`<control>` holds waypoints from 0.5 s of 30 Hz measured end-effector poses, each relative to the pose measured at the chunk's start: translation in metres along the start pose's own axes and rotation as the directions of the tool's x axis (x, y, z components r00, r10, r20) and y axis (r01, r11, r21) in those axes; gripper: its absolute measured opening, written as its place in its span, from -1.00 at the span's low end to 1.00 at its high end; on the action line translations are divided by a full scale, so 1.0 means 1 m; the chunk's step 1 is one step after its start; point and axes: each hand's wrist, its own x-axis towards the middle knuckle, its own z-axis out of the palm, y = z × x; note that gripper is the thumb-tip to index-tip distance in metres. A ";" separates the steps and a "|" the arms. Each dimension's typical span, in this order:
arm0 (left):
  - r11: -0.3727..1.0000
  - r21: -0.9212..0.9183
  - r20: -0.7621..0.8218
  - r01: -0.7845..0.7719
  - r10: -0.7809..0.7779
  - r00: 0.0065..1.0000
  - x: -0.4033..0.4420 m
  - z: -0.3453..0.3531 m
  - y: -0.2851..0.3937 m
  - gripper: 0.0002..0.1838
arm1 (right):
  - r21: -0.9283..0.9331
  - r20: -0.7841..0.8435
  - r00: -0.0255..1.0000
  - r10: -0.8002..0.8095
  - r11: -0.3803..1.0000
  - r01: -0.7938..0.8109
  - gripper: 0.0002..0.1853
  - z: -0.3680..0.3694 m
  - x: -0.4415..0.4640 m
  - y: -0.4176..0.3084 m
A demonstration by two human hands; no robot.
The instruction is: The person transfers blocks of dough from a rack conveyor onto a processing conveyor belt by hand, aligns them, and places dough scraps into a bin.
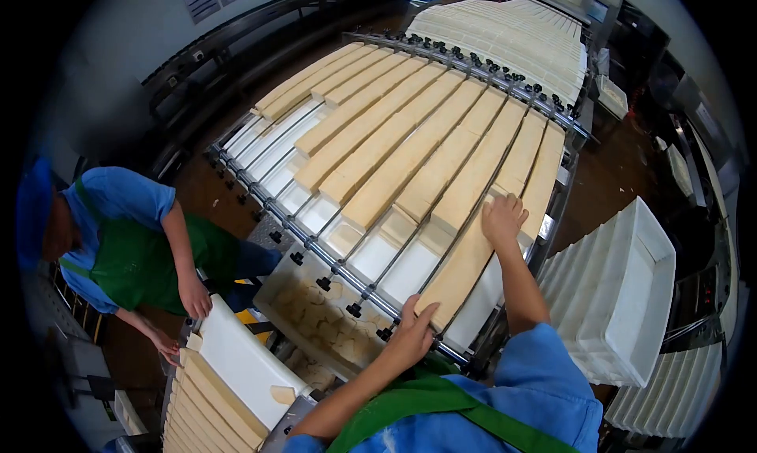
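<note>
Long pale slabs [410, 169] lie side by side in lanes on a white conveyor [378, 256], divided by thin metal rods. My left hand [410, 332] is at the near end of one long slab [461, 272], its fingers spread on the slab's end and edge. Farther along the same slab, my right hand [503, 216] lies with fingers apart at its far part, close to the neighbouring slab on the right. Several short pieces [398, 227] lie in the lanes beyond the ends of other slabs.
A co-worker [130, 240] in a green apron stands at left, hands at a second belt [240, 350] with narrow strips. A bin [315, 319] of scraps sits below the conveyor's front bar. Stacked white trays [607, 287] stand at right.
</note>
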 end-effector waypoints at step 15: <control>0.996 -0.061 -0.336 0.069 -0.086 0.938 -0.062 -0.039 -0.043 -0.35 | -0.048 0.022 0.999 -0.032 0.998 0.033 -0.23 0.013 -0.013 -0.029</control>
